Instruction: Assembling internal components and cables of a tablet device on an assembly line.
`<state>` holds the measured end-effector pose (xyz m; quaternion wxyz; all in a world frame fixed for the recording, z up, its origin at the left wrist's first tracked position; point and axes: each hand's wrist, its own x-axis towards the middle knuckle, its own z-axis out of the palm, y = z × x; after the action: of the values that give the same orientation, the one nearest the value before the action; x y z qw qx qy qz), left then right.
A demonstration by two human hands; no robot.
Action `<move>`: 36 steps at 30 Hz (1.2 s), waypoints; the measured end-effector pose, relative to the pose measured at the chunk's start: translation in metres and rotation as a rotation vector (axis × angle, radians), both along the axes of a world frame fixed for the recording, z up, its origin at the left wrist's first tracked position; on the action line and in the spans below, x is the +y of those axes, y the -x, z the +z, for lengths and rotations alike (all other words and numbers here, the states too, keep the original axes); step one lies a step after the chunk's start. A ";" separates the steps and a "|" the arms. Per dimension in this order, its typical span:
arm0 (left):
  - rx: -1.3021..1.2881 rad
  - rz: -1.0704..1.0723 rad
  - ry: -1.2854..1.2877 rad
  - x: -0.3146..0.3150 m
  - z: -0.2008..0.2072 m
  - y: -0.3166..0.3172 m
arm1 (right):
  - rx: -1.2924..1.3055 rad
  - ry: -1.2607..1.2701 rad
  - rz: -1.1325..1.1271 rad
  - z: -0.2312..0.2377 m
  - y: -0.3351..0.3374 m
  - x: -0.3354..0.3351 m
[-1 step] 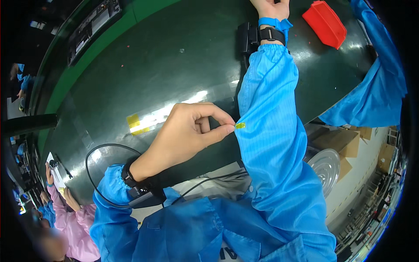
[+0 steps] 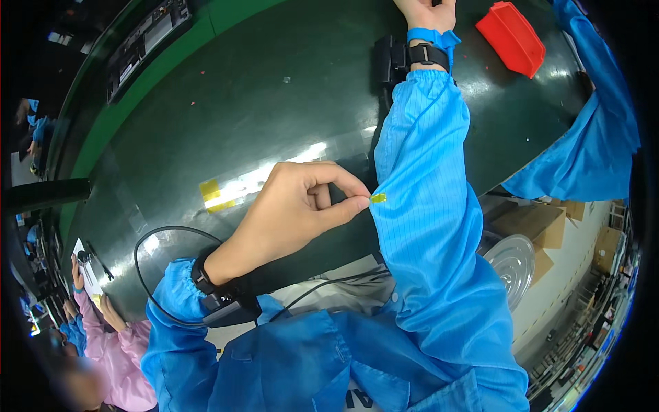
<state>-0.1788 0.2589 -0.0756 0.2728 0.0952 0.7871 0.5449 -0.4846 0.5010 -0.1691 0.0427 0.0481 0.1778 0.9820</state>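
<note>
The thumb and forefinger of my left hand (image 2: 292,202) are pinched together at the end of a small strip of yellow tape (image 2: 378,198). That strip lies against the right sleeve (image 2: 425,178) of my blue work coat, and the cloth rises to a small peak at the fingertips. My right arm stretches away across the dark green table. At the top edge my right hand (image 2: 427,12) is cut off, its fingers out of the picture. A blue wrist band (image 2: 429,36) and a black strap circle that wrist.
A red bin (image 2: 511,38) lies at the far right beside hanging blue cloth (image 2: 590,144). Yellow tape (image 2: 218,196) sticks to the table (image 2: 254,103) left of my hand. A black cable (image 2: 141,264) loops from my left wrist. At left, a person in pink (image 2: 120,357) handles a white item.
</note>
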 end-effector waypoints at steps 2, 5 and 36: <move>0.026 -0.046 -0.015 0.005 0.000 0.002 | -0.013 0.002 -0.001 0.001 -0.002 0.010; -0.211 -0.025 -0.068 0.008 0.000 0.005 | -0.008 -0.004 -0.001 0.002 -0.001 0.012; 0.540 -0.094 0.133 0.057 0.001 0.015 | -0.024 0.063 0.022 0.005 -0.007 -0.001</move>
<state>-0.1934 0.3156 -0.0745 0.0840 0.2553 0.8600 0.4338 -0.4781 0.5005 -0.1637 0.0357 0.0331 0.2084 0.9768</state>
